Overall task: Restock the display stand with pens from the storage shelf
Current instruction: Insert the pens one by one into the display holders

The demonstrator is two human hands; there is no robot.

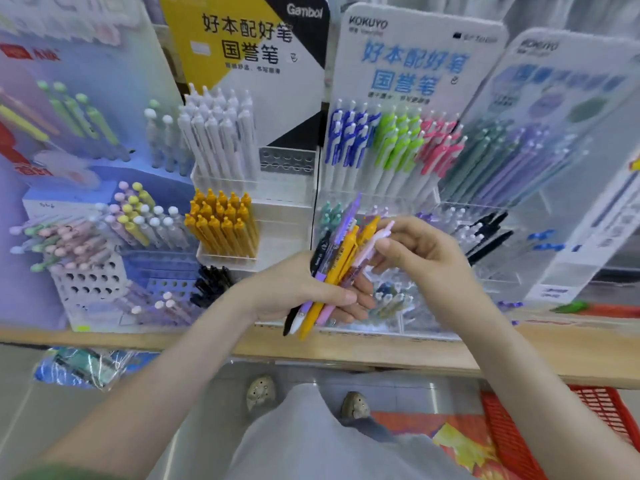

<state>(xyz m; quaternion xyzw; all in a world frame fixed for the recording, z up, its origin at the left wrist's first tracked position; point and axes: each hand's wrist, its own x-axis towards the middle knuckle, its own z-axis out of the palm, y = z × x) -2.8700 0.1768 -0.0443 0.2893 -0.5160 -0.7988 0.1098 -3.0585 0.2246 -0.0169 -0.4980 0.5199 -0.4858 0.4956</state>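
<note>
1. Hands. Your left hand (298,292) is wrapped round a bundle of pens (341,265), with the thumb across the barrels and the fingers curled beneath. Your right hand (426,251) pinches the upper end of one pale pink pen (379,239) between thumb and fingertips. The lower part of that pen lies within the bundle. The hands are close together, linked by that one pen.
2. Location. The bundle is held in front of the lower tiers of the Kokuyo display stand (415,50), above the wooden shelf edge (346,348). No pen from the bundle is seated in a slot.
3. Handling, by judgement. These look like plastic click pens: light, stiff and smooth-barrelled. Expect them to slide against one another. If your left grip slackens, the black and white pens at the low end of the fan are likely to drop first. They are not fragile, but a clip may snag on the pen beside it.
4. Where to take hold. Keep your pinch at the clip end and draw the pen out along its own length so the clip clears the others. Keep the tip lowermost for entry into a slot.
5. Destination. The lower tiers are blurred, so you cannot tell from here which slot suits the pink pen. The grey perforated insert (287,160) on the neighbouring stand shows open holes.
</note>
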